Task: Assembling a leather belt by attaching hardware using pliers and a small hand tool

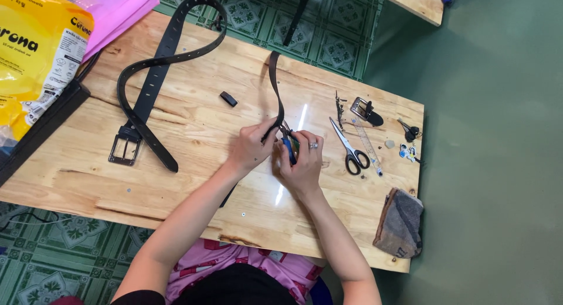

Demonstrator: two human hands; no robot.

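Note:
My left hand pinches the near end of a thin black belt strap that runs away from me over the wooden table and off its far edge. My right hand, with a ring on one finger, grips a small blue-handled tool pressed against the same strap end. Both hands meet at the table's middle. The tool's tip is hidden between my fingers.
A wider black belt with a metal buckle lies looped at the left. A small black loop, black scissors, a loose buckle, a clear ruler, keys and a folded cloth lie around. A yellow bag rests far left.

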